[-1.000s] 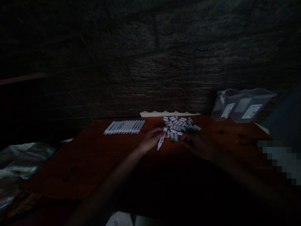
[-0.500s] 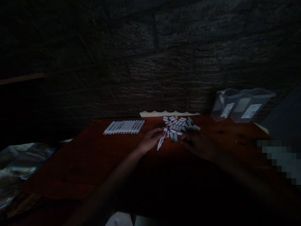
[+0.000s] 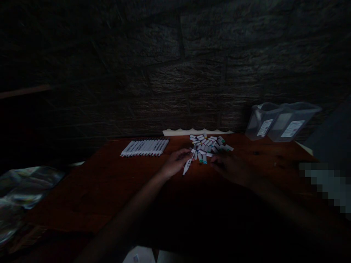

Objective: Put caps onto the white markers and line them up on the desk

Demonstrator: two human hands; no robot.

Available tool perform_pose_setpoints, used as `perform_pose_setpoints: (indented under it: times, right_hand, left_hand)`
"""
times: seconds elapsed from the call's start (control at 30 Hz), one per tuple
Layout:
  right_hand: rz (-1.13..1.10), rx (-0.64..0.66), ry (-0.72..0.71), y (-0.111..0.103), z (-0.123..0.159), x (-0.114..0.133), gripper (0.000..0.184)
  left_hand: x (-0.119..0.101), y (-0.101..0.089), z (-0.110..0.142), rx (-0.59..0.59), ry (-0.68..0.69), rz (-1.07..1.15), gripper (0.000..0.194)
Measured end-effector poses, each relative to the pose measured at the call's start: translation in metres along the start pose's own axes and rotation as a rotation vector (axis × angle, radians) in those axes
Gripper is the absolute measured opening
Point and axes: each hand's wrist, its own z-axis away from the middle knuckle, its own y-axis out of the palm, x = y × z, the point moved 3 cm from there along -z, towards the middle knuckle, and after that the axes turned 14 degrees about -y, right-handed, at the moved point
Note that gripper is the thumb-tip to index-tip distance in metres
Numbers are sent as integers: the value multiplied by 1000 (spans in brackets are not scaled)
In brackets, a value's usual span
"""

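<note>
My left hand (image 3: 177, 163) is closed around a white marker (image 3: 188, 164), which slants with its lower tip pointing toward me. Just right of it lies a loose pile of marker caps (image 3: 207, 146), white with coloured ends, some green and blue. At the pile's near right edge, my right hand (image 3: 231, 168) has its fingers curled in; a white cap (image 3: 210, 155) shows right at the fingertips. Deep shadow hides what is between those fingers. Left of my hands, a row of white markers (image 3: 145, 147) lies side by side on the wooden table (image 3: 109, 190).
Two clear plastic containers (image 3: 287, 126) with labels stand at the back right. A white wavy-edged strip (image 3: 197, 132) runs along the dark stone-patterned wall (image 3: 175, 73). Crumpled shiny plastic (image 3: 24, 190) lies beyond the table's left edge. The room is very dim.
Both hands and the marker stay almost still. The view has shifted only very slightly.
</note>
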Motion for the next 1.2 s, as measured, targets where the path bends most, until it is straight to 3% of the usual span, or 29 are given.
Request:
perform_pose_setpoints:
  times: [0.77,1.2]
  right_hand:
    - [35,12,19,0,1,0,16]
    - [6,16,20,0,0,0,17]
  left_hand:
    - [3,-1,-2,-7,-11,-14,35]
    - [0,0,0,-11,19,-41,29]
